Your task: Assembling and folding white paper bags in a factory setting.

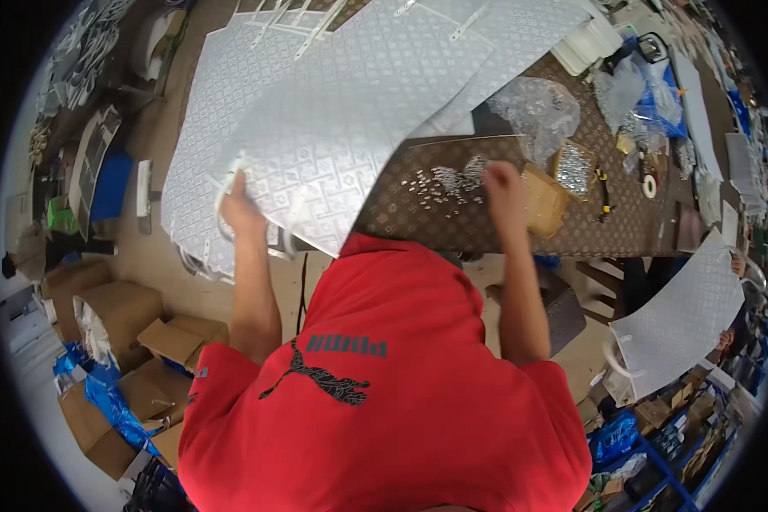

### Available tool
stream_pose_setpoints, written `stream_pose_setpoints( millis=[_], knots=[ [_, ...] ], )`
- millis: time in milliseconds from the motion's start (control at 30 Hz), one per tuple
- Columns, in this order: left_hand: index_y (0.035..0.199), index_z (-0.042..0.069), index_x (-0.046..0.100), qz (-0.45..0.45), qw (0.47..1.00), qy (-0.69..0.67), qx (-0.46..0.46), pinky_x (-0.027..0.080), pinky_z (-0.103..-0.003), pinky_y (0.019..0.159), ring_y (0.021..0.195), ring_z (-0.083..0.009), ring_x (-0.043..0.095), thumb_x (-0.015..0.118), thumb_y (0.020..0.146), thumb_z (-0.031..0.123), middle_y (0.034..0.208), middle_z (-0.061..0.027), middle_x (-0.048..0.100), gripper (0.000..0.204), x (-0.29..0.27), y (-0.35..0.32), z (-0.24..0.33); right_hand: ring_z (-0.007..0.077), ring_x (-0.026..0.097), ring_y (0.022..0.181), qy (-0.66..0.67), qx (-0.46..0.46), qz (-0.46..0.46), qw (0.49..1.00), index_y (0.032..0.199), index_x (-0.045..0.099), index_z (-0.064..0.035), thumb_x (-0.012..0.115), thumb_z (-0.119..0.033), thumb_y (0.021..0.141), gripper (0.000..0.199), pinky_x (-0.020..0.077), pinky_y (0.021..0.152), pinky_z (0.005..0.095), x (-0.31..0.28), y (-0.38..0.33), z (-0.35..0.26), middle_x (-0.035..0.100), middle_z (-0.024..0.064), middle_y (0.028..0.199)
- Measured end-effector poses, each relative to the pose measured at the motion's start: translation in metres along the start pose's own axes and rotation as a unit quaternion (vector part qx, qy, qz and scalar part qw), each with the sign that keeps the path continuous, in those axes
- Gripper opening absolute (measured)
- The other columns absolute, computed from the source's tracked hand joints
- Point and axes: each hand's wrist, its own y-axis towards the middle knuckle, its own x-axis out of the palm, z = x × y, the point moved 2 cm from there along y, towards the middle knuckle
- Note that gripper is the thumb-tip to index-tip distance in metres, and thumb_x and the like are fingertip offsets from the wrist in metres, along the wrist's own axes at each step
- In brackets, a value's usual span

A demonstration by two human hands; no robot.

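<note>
A large silver patterned sheet (pixel 316 183) lies over similar sheets on the brown table. My left hand (pixel 244 212) is closed on its near left edge, thumb on top, beside a white strap handle (pixel 290 236). The fingers beneath the sheet are hidden. My right hand (pixel 505 194) is closed in a pinch over the table, just right of a scatter of small shiny metal fasteners (pixel 449 181). Whatever sits between those fingertips, if anything, is too small to make out. Beside that hand stands an open cardboard box (pixel 544 201).
Farther right are a box of metal pieces (pixel 574 169), clear plastic bags (pixel 538 111), a roll of tape (pixel 649 186) and a yellow-black tool (pixel 606 196). Another person's hands hold a similar sheet (pixel 683 316) at the right. Cardboard boxes (pixel 119 316) stand on the left floor.
</note>
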Motion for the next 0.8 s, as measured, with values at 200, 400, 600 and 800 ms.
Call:
stream_pose_setpoints(
  millis=[200, 400, 600, 800],
  knots=[
    [0.121, -0.007, 0.058, -0.120, 0.927, 0.352, -0.045, 0.053, -0.038, 0.081, 0.098, -0.0276, 0.067, 0.064, 0.093, 0.013, 0.106, -0.0192, 0.068, 0.035, -0.110, -0.020, -0.072, 0.0291, 0.067, 0.080, -0.244, 0.105, -0.033, 0.964, 0.093, 0.068, -0.0029, 0.072, -0.015, 0.084, 0.016, 0.0516, 0.075, 0.0384, -0.053, -0.019, 0.133, 0.069, 0.0141, 0.085],
    [0.134, 0.003, 0.054, -0.235, 0.698, 0.601, 0.312, 0.047, -0.047, 0.098, 0.117, -0.0379, 0.058, 0.060, 0.085, 0.001, 0.129, -0.0214, 0.059, 0.049, -0.056, -0.088, 0.005, 0.0363, 0.068, 0.084, -0.273, 0.086, -0.076, 0.955, 0.096, 0.069, -0.0050, 0.073, -0.017, 0.082, 0.019, 0.0518, 0.075, 0.0446, -0.054, -0.011, 0.141, 0.070, 0.0183, 0.087],
    [0.147, 0.018, 0.043, -0.494, 0.431, 0.683, 0.321, 0.026, -0.053, 0.118, 0.143, -0.0342, 0.035, 0.063, 0.079, -0.002, 0.154, -0.0124, 0.039, 0.074, -0.013, -0.098, 0.006, 0.0394, 0.068, 0.084, -0.273, 0.069, -0.094, 0.955, 0.098, 0.069, -0.0073, 0.069, -0.019, 0.086, 0.017, 0.0516, 0.074, 0.0481, -0.058, -0.009, 0.145, 0.070, 0.0198, 0.088],
    [0.148, 0.022, 0.043, -0.555, 0.352, 0.658, 0.368, 0.022, -0.052, 0.120, 0.147, -0.0309, 0.029, 0.062, 0.084, 0.004, 0.158, -0.0079, 0.034, 0.069, -0.025, -0.066, -0.048, 0.0398, 0.068, 0.084, -0.289, 0.052, 0.007, 0.956, 0.097, 0.070, -0.0099, 0.063, -0.019, 0.091, 0.013, 0.0518, 0.072, 0.0475, -0.065, -0.009, 0.151, 0.069, 0.0197, 0.084]
  ],
)
